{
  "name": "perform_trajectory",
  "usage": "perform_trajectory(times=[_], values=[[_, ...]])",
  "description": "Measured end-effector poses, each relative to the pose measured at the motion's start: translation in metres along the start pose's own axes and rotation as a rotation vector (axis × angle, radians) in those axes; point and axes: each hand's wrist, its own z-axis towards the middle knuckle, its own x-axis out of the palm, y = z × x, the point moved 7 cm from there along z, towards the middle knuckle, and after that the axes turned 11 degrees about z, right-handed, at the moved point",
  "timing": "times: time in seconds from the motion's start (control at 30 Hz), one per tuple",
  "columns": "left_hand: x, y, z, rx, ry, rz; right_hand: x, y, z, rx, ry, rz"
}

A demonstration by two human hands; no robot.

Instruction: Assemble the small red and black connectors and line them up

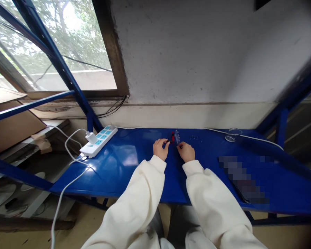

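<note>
I see a bare left hand (160,149) and right hand (187,152), snug off-white cuffs (159,163) just behind the grip. Further back, my feed shows loose off-white sleeves (141,193), thick-looking, softly creased.

We are counting two bare hands (160,149) (187,152), two cream-white fabric sleeves (141,185) (215,193), one long white plastic power strip (92,150), one small red object (172,136), one round clear container (230,139) and one glossy blue tabletop (119,169); the small clear pieces (177,136) we are finding uncountable.

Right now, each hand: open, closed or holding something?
Left hand: curled beside the red object; hold unclear.
Right hand: curled near the clear piece; hold unclear.
</note>
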Motion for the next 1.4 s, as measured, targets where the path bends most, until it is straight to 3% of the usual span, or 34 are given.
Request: perform_trajectory(times=[0.2,0.4,0.9,1.2,1.4], values=[[-0.01,-0.002,0.0,-0.002,-0.073,-0.112,-0.001,0.023,-0.008,-0.181,-0.014,0.032],[-0.012,-0.003,0.0,-0.003,-0.086,-0.14,-0.003,0.028,-0.012,-0.247,-0.022,0.062],[-0.011,-0.006,-0.001,0.012,-0.044,-0.217,-0.003,0.031,-0.015,-0.264,-0.01,0.083],[-0.013,-0.036,-0.006,0.215,0.105,-0.152,-0.007,0.036,-0.018,-0.267,-0.004,0.075],[-0.011,-0.029,-0.006,0.164,0.05,-0.18,-0.01,0.036,-0.018,-0.271,-0.051,0.11]])
